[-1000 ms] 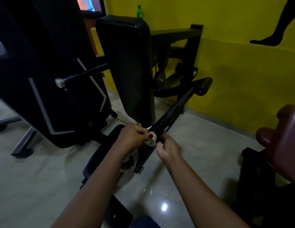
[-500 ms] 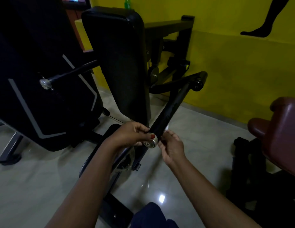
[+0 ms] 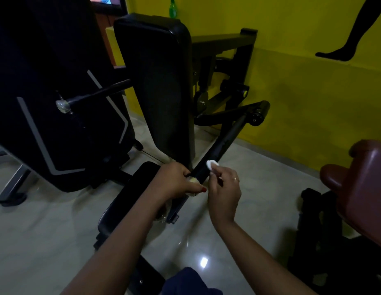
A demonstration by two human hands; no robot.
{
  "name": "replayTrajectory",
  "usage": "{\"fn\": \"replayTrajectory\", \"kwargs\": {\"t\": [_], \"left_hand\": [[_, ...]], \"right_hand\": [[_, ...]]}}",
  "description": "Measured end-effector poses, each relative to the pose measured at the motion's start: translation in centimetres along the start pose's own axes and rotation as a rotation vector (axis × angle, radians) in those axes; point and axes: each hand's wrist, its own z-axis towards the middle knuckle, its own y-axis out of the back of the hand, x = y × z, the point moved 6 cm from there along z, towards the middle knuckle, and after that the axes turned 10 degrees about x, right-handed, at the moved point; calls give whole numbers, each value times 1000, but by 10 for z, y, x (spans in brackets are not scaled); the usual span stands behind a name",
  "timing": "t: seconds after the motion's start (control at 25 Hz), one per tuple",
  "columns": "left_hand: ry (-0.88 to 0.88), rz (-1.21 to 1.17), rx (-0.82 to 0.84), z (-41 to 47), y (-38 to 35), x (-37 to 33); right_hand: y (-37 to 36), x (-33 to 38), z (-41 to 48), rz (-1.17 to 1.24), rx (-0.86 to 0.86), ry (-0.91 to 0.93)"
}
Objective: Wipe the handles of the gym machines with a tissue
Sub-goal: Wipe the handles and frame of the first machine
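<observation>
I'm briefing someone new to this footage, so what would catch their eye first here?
The two bare hands in the centre: the left hand grips the near end of the black handle, while the right hand pinches a small white tissue just beside it. Behind them, the bright yellow wall sets off the tall black back pad, upper centre.

head view looks down, near the hands

The left hand hides the end of the handle; the right edge crops the maroon pad.
</observation>
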Motion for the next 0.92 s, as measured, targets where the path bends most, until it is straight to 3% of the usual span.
{"fn": "replayTrajectory", "kwargs": {"t": [0.12, 0.32, 0.52, 0.6, 0.72, 0.84, 0.92], "left_hand": [[25, -26, 69, 3, 1, 2], [49, -40, 38, 4, -1, 5], [77, -114, 32, 5, -4, 10], [91, -148, 46, 5, -5, 11], [114, -73, 15, 3, -6, 10], [137, -24, -54, 2, -5, 11], [146, -53, -64, 0, -5, 11]], "right_hand": [[3, -2, 16, -202, 184, 313], [-1, -1, 52, -293, 211, 272], [-6, 16, 12, -371, 494, 722], [-8, 11, 44, -488, 467, 731], [-18, 19, 75, -634, 458, 552], [-46, 35, 55, -610, 929, 577], [-50, 40, 58, -588, 1126, 636]]}}
